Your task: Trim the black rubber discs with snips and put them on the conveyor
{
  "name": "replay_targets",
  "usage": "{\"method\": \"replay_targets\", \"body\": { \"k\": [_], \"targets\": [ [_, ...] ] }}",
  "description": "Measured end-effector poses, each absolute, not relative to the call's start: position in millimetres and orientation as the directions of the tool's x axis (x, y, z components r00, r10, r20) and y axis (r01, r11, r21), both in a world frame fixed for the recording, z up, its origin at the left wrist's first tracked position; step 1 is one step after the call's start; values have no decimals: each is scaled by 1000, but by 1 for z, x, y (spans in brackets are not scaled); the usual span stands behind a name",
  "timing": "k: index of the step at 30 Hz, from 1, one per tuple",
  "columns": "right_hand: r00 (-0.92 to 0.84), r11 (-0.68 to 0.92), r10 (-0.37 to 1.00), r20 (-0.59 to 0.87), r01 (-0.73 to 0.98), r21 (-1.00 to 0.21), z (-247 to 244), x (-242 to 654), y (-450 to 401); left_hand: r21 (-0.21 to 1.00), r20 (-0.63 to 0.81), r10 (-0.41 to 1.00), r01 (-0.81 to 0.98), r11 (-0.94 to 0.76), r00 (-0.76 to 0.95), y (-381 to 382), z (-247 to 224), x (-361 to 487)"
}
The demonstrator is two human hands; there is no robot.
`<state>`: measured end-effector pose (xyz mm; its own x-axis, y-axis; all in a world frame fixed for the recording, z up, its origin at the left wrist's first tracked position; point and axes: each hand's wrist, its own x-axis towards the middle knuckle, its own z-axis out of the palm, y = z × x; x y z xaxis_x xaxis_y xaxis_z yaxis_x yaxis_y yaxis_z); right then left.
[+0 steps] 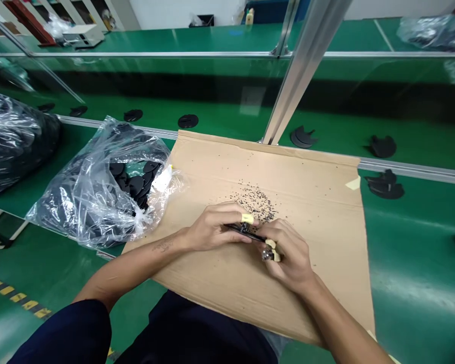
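My left hand (222, 225) is closed on one side of a thin black plastic part (233, 227), held nearly edge-on above the cardboard. Yellow tape or a finger cover (247, 218) wraps one of its fingertips. My right hand (288, 250) is closed at the other end of the part, with yellow wraps (271, 244) on its fingers too. Out of its grip sticks a small tool with a shiny metal end (267, 254); its kind is mostly hidden by the fingers. Small black scraps (256, 199) lie scattered on the cardboard sheet (212, 288) just beyond both hands.
To the left, an open clear plastic bag (83, 197) holds many black discs (136, 186). Another full bag (15, 141) stands farther left. Black parts (384, 184) lie on the green bench at right, others along the back. A metal post (307, 65) rises behind the cardboard.
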<state>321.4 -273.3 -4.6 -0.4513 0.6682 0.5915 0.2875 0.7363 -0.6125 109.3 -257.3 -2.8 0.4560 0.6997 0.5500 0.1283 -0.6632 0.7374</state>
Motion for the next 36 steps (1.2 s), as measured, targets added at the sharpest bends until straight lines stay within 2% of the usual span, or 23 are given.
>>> {"method": "replay_targets", "body": {
  "k": [8, 14, 18, 25, 31, 36],
  "targets": [
    [-478, 767, 635, 607, 296, -569, -6, 322, -272, 658, 653, 662, 156, -737, 368, -261, -4, 112],
    [-477, 770, 634, 609, 315, -555, -6, 323, -273, 662, 636, 662, 159, -732, 396, -262, -4, 112],
    [-487, 777, 626, 609, 317, -544, -5, 322, -273, 649, 670, 653, 150, -746, 353, -262, -4, 113],
    [-435, 735, 669, 602, 271, -621, -5, 321, -276, 690, 617, 666, 119, -714, 420, -260, -3, 110],
    [-378, 630, 767, 519, 290, -720, 2, 325, -274, 817, 454, 784, 153, -556, 422, -263, -5, 108],
    [-344, 546, 836, 427, 451, -706, 3, 331, -265, 697, 506, 748, 308, -648, 430, -253, -6, 102]
  ]
}}
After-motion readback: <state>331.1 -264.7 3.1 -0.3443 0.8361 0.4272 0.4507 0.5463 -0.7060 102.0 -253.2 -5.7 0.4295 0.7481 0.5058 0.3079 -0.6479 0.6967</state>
